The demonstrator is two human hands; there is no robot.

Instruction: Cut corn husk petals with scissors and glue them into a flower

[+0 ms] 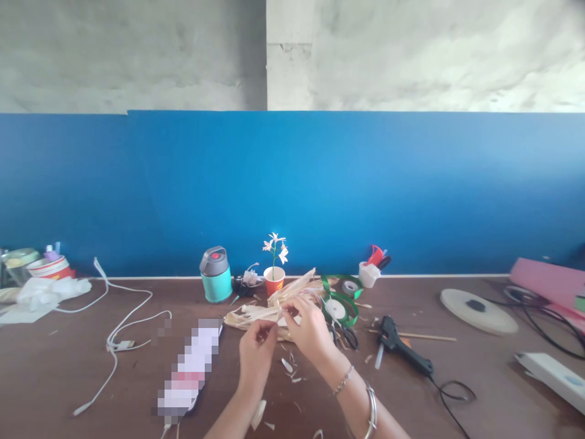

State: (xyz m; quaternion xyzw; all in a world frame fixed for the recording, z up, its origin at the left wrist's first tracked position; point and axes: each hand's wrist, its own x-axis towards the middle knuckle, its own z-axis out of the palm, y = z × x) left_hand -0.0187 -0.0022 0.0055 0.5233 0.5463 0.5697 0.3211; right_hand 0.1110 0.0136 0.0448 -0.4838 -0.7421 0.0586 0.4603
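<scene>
My left hand (256, 350) and my right hand (311, 326) are close together over the middle of the table. Between their fingertips is a small pale piece of dried husk (280, 312), pinched by my right hand. My left fingers are closed just below it, and what they grip is mostly hidden. Behind the hands lies a pile of dried husk strips (249, 318). A red paper cup (274, 284) holds a white flower (275, 244) on a green stem. Partly hidden by my right hand are black-handled scissors (350, 337). Husk scraps (287, 366) lie below the hands.
Green ribbon spools (336, 309) and a white cup of pens (368, 275) stand behind. Rightward lie a black glue gun (402, 347), a wooden stick (434, 337) and a round white disc (478, 312). Leftward are a phone (189, 372), a teal flask (216, 283) and white cables (112, 341).
</scene>
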